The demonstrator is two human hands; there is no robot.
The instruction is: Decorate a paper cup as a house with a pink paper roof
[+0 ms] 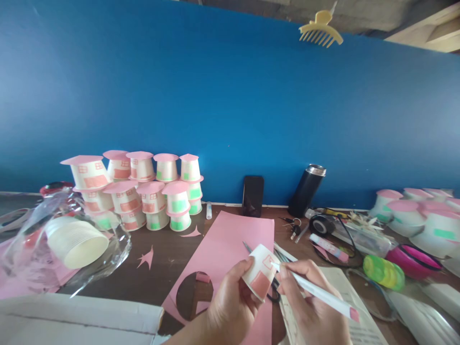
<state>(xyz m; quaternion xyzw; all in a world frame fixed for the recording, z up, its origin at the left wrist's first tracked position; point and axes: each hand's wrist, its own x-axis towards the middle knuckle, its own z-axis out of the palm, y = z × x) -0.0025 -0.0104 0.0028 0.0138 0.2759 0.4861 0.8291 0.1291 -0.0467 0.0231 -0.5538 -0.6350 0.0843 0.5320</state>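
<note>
My left hand [230,302] is closed around a small white paper cup [259,270] held on its side, with a pink door patch and a pink window on it. My right hand [311,299] grips a white pen with a pink end [319,293], its tip touching the cup's window. Both hands hover over a pink paper sheet [233,239] with a round hole cut out of it. Scissors [275,282] lie partly hidden under the cup.
Stacked cup houses with pink roofs [140,191] stand at the back left, more [413,213] at the right. A sleeve of plain cups in plastic [74,242], a phone [253,195], a black flask [306,190], tape [319,224], a glue stick [328,247] and a cardboard box [79,318] surround the sheet.
</note>
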